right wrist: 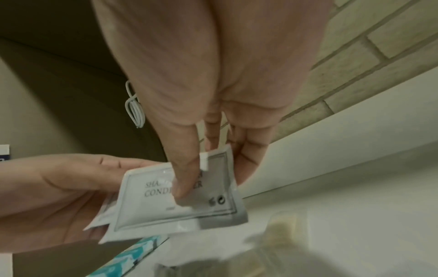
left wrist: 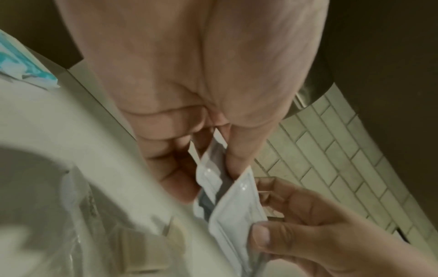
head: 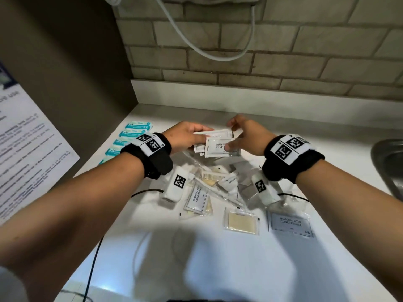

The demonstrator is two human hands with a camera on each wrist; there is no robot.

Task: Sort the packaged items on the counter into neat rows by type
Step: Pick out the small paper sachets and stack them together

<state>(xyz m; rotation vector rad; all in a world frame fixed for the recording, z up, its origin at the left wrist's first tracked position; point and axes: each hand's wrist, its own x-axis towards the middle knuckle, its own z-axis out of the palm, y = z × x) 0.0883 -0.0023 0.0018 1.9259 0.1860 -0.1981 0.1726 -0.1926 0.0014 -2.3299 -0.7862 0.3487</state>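
Both hands meet above the counter's middle. My left hand (head: 192, 136) grips a small stack of white shampoo sachets (head: 212, 134), fanned between thumb and fingers (left wrist: 175, 176). My right hand (head: 237, 138) pinches the front shampoo sachet (head: 220, 147), its thumb (right wrist: 182, 180) lying over the label and its fingers behind. A neat row of teal packets (head: 128, 138) lies at the counter's left edge. Below the hands a loose pile holds more shampoo sachets (head: 291, 223), soap packets (head: 241, 222) and a packaged comb (head: 212, 177).
White counter (head: 239, 269) runs back to a brick wall (head: 261, 51) with a hanging white cable (head: 216, 55). A steel sink (head: 390, 162) sits at the right edge, a brown panel (head: 72, 62) with a printed notice on the left. Black wrist-camera cords trail across the counter.
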